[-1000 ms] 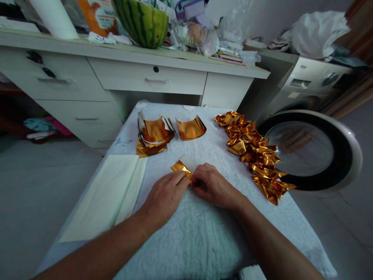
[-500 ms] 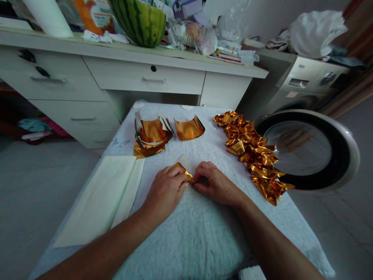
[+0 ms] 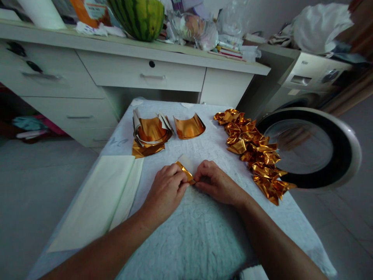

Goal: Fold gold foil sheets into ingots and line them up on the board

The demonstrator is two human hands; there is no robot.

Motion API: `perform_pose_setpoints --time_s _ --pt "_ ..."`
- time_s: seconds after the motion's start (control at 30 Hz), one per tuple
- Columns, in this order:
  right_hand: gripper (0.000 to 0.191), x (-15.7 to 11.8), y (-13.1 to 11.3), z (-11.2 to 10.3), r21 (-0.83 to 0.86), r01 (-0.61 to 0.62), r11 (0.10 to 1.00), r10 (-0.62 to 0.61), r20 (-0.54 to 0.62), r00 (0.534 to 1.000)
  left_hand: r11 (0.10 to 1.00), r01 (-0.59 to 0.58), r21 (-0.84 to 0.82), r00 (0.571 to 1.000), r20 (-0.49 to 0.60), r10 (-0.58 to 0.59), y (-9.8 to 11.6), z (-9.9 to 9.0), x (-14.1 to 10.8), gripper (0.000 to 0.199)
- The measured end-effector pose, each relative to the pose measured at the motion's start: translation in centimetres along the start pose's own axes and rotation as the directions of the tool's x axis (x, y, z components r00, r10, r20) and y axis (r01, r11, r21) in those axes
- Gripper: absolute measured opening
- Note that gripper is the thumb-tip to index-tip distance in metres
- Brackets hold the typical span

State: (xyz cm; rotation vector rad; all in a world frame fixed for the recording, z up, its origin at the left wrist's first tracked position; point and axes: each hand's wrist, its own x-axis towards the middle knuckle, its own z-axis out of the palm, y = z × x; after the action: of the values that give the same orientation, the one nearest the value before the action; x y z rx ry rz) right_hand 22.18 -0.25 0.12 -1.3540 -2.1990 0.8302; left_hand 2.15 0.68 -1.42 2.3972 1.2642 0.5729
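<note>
Between my two hands lies a small sheet of gold foil paper (image 3: 185, 172), folded, with its pale side showing at the far edge. My left hand (image 3: 169, 182) is closed on its left part, thumb and fingers pinching near the lower edge. My right hand (image 3: 214, 181) pinches the right corner with thumb and forefinger. Beyond them stands a stack of curved gold foil sheets (image 3: 151, 130), with a single curved gold sheet (image 3: 190, 127) to its right. A long row of folded gold foil pieces (image 3: 252, 149) runs down the right side.
Pale paper sheets (image 3: 96, 198) lie on the cloth-covered table (image 3: 186, 241) at the left. Behind is a white counter (image 3: 122, 46) with drawers, bearing a cut watermelon (image 3: 138, 19) and clutter. An open washing machine door (image 3: 309, 147) adjoins the table's right edge.
The view has shifted slightly. Both hands keep their pinch on the gold foil paper, and a little more of its gold strip shows beside my left fingers.
</note>
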Motion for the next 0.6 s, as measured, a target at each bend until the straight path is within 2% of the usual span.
perform_pose_setpoints --time_s 0.33,0.6 --pt "0.01 0.07 -0.23 0.31 -0.084 -0.049 0.995 0.046 -0.029 0.999 1.0 -0.007 0.002 1.0 -0.009 0.007 0.05 0.22 -0.05 0.019" --pt "0.014 0.22 -0.69 0.8 -0.161 -0.122 0.979 0.117 -0.041 0.992 0.998 0.042 0.051 0.999 -0.019 -0.041 0.75 0.04 -0.09 0.016"
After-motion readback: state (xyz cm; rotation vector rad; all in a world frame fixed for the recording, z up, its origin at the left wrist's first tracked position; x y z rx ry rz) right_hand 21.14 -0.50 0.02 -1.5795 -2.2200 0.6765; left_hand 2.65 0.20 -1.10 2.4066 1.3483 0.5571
